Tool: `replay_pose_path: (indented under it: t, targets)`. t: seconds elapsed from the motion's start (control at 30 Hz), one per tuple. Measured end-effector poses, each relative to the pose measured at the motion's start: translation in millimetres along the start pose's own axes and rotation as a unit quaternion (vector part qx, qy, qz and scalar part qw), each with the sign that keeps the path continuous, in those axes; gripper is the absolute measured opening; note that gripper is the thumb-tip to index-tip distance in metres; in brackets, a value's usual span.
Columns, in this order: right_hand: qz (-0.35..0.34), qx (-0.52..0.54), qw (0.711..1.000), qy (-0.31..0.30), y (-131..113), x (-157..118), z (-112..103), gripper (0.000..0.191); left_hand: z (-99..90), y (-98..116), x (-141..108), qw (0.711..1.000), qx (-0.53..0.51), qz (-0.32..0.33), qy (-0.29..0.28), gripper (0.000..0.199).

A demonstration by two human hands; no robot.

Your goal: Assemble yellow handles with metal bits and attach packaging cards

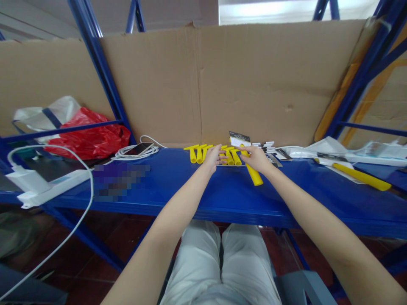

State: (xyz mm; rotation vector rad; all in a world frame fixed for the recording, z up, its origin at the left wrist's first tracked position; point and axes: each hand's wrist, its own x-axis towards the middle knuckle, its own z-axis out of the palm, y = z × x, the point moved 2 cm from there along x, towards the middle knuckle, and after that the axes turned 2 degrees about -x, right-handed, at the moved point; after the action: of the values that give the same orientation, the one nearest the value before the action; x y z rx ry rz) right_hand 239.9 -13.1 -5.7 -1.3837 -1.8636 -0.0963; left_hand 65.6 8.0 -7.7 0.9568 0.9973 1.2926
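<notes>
Several yellow T-shaped tools [193, 155] stand side by side in a row at the back of the blue shelf table. My left hand [215, 156] is over the middle of that row, its fingers apart and close to the yellow handles. At the row's right end, my right hand [253, 157] grips one yellow tool [254, 174] near its top, and the handle slants down toward the front edge. Behind my right hand lie a black-and-white card [239, 138] and several white and black packages [267, 146].
On the right lies a long yellow-handled tool [362, 176] beside clear plastic packaging [327, 147]. To the left are a coiled white cable [135, 152], a red bag [92, 133] and a white power strip [60, 186]. Cardboard [152, 84] stands behind the blue table [178, 203].
</notes>
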Motion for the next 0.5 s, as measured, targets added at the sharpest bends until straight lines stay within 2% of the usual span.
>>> replay_pose_path:
  t: [0.13,0.23,0.4,0.5]
  targets:
    - [0.023,-0.06,0.995,0.078,16,9,-28,0.035,1.3,2,-3,1.0,0.02,-0.003,-0.009,0.022]
    - [0.097,-0.127,0.979,0.126,32,15,-61,0.038,2.5,2,-5,1.0,0.024,-0.008,-0.01,0.023]
    - [0.233,-0.246,0.932,0.127,64,12,-126,0.042,4.0,1,-6,1.0,0.021,-0.008,-0.013,0.017]
    - [0.263,-0.305,0.91,0.093,95,3,-157,0.042,4.6,1,-7,1.0,0.026,-0.01,-0.011,0.014]
